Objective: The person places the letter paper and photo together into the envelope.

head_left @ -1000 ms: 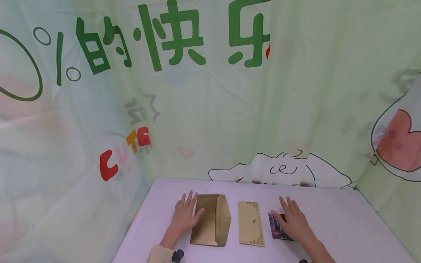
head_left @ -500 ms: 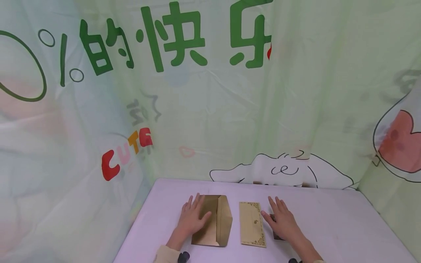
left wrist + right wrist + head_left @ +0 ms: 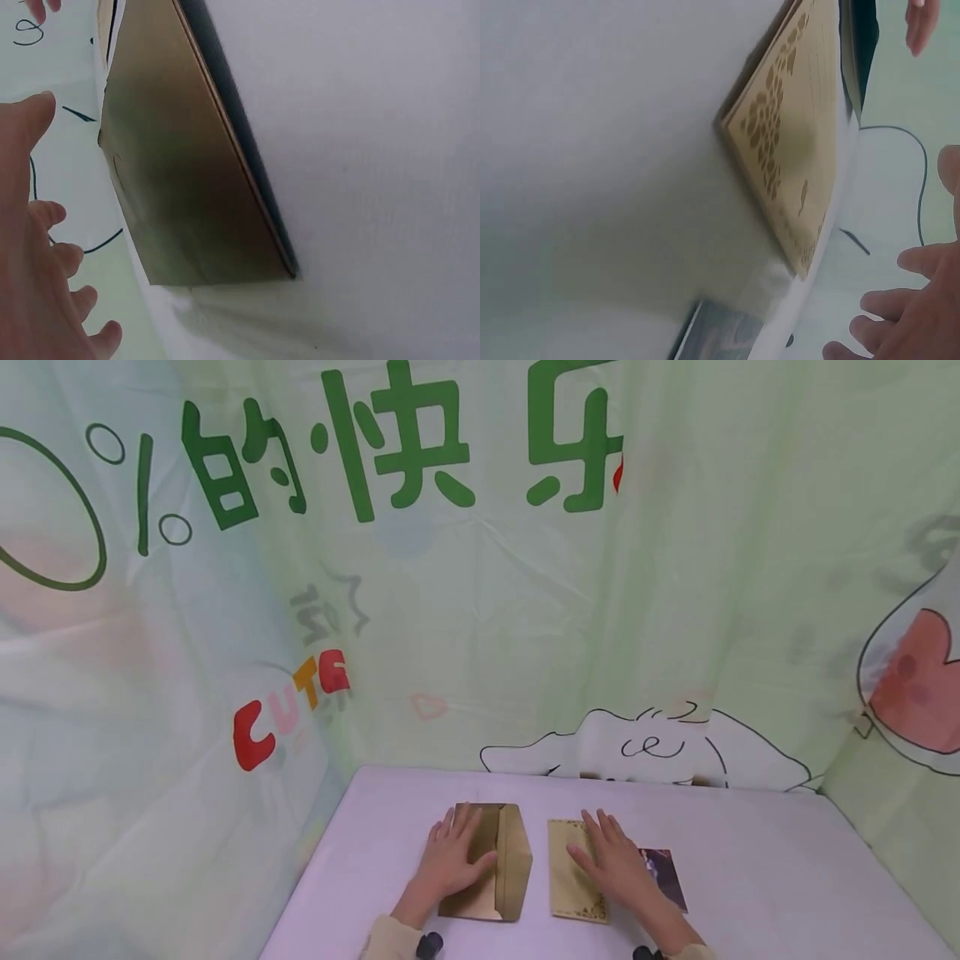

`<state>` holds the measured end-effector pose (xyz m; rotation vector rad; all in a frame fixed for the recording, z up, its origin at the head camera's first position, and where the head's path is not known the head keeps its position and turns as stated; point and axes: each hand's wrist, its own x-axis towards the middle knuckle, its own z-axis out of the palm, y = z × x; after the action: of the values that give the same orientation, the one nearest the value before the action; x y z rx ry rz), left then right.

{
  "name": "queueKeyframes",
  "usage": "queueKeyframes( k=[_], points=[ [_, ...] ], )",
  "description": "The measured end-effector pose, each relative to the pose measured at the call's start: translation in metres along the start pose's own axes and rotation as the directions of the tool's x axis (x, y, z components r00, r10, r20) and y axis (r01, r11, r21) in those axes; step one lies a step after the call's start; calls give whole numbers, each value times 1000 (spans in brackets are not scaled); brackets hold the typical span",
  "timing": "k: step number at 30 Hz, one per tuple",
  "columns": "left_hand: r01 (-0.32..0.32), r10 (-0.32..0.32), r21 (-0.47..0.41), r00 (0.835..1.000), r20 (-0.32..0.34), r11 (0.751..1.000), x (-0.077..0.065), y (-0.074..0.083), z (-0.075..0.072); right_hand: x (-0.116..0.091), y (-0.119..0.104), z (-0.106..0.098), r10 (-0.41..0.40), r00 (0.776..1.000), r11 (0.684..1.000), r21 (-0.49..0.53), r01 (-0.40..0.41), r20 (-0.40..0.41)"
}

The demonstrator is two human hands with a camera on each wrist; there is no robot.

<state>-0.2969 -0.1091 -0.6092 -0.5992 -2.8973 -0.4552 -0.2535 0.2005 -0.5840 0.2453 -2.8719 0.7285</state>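
A gold-brown envelope (image 3: 514, 864) lies on the table with its flap unfolded to the right. Over its left part, my left hand (image 3: 448, 862) is spread with the fingers extended; the left wrist view shows this hand (image 3: 34, 225) raised apart from the envelope (image 3: 180, 172). To the right lies a tan sheet of letter paper (image 3: 564, 877) with a dark ornamental border. My right hand (image 3: 617, 867) is spread above its right side and hides part of it. Partly behind that hand and forearm is a dark, colourful photo card (image 3: 669, 881). Neither hand holds anything.
The table (image 3: 765, 877) has a pale lilac cover. Printed fabric curtains (image 3: 480, 635) stand along its back and sides. A sleeve and a dark wrist strap (image 3: 430, 945) show at the left wrist, with another dark strap (image 3: 645, 952) at the right.
Both hands have moved. My right hand has shifted left from the photo card to above the letter paper, uncovering part of the card. My left hand has drifted right over the envelope.
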Motion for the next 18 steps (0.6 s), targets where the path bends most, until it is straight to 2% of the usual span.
queueKeyframes(
  k=[4,11,14,18],
  points=[
    [-8,8,-1,1000,7,1000,1,1,4,3,-7,10,-47,999,999,8,47,-19],
    [6,-7,20,999,46,1000,2,3,8,7,-23,27,-81,997,997,18,81,11],
    [-1,0,22,999,54,1000,2,3,11,8,-29,38,-131,991,991,30,131,-8],
    [-21,20,30,998,60,999,3,5,14,9,-38,51,-167,986,986,16,167,16]
  ],
)
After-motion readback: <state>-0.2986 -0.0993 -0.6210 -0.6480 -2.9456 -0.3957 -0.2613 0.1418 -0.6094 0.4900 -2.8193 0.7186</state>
